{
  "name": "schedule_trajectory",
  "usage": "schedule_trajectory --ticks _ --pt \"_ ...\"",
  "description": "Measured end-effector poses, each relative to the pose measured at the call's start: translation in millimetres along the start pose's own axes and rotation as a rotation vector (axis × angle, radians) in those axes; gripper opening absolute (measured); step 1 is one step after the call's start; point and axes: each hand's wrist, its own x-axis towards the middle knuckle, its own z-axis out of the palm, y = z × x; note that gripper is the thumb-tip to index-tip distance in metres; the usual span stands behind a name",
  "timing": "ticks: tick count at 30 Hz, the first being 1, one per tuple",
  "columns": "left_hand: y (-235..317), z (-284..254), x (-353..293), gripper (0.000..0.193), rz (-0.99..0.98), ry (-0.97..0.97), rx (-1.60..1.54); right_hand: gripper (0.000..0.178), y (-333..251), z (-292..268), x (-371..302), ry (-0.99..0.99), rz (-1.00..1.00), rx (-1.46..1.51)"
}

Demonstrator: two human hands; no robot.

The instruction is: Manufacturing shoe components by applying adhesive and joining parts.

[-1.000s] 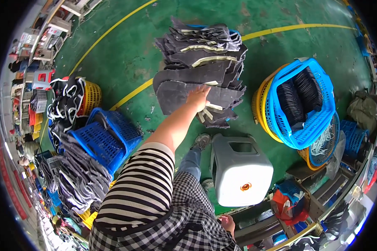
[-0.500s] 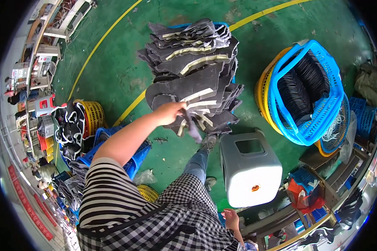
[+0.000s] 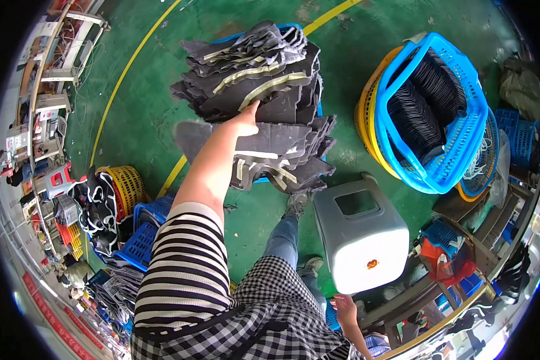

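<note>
Two hands show, well apart. At the end of a stretched arm in a striped sleeve, the left hand (image 3: 246,119) reaches up onto a tall stack of dark grey cut pieces (image 3: 258,102) with pale yellowish edges — its fingers lie on the stack, though whether they pinch a piece or only press on it I cannot tell. The stack sits on the green floor (image 3: 144,114) over a blue crate whose rim barely peeks out. Low in the view, the right hand (image 3: 344,303) hangs with fingers loosely curled just below a grey plastic stool (image 3: 361,240), perhaps touching its lower edge. Right of the stack stands a blue basket (image 3: 456,120) packed with black pieces, nested in a yellow one.
</note>
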Motion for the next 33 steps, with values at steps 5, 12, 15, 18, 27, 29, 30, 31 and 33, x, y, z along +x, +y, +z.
schedule_trajectory --ticks 5,12,15,18,27,29,30,31,33 --pt "15 -3 -13 0.094 -0.016 -0.282 0.032 0.014 14 0 -2 -0.009 0.063 -0.012" --pt "14 24 -110 0.050 0.492 0.102 0.319 0.015 3 5 7 -0.035 0.014 0.044" --pt "12 43 -160 0.044 0.614 0.093 0.252 0.018 1 6 13 -0.058 0.004 0.042" --pt "10 51 -192 0.044 0.684 0.054 0.205 0.019 6 8 18 -0.064 -0.033 -0.001" --pt "65 -20 -263 0.054 0.247 -0.306 -0.174 0.021 41 -1 18 -0.046 -0.114 0.073" --pt "94 -48 -279 0.058 0.386 -0.120 -0.140 0.022 49 -5 12 -0.038 -0.114 0.079" --pt "109 -62 -288 0.056 0.064 -0.155 -0.016 0.023 53 -4 9 -0.004 -0.107 0.149" --pt "125 -67 -299 0.051 0.034 -0.050 -0.017 0.023 57 -4 6 0.034 -0.074 0.176" --pt "161 -65 -316 0.048 0.361 0.124 -0.459 0.027 68 -8 -9 0.082 -0.190 -0.015"
